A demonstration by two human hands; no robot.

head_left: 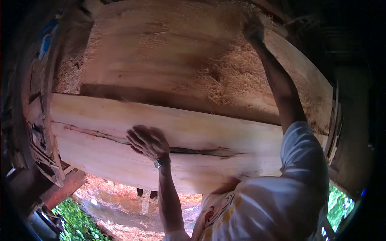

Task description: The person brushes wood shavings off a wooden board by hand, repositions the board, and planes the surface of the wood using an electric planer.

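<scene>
My left hand [147,141] lies with its fingers stretched out and slightly apart on a pale wooden plank [100,110], over a long dark crack [197,151]. It holds nothing, and a watch [157,162] sits on that wrist. My right hand [253,32] reaches far across to the upper edge of a wide wooden board [161,52] lying beyond the plank. Motion blur and shadow hide its fingers, so I cannot make out whether it holds anything. Loose wood shavings [223,76] cover much of the board near my right forearm.
A wooden frame [50,80] runs along the left side, with a blue and white object [45,42] near its top. Below the plank's near edge shows reddish ground [116,209], with green plants [76,221] at lower left. A dark gap separates plank and board.
</scene>
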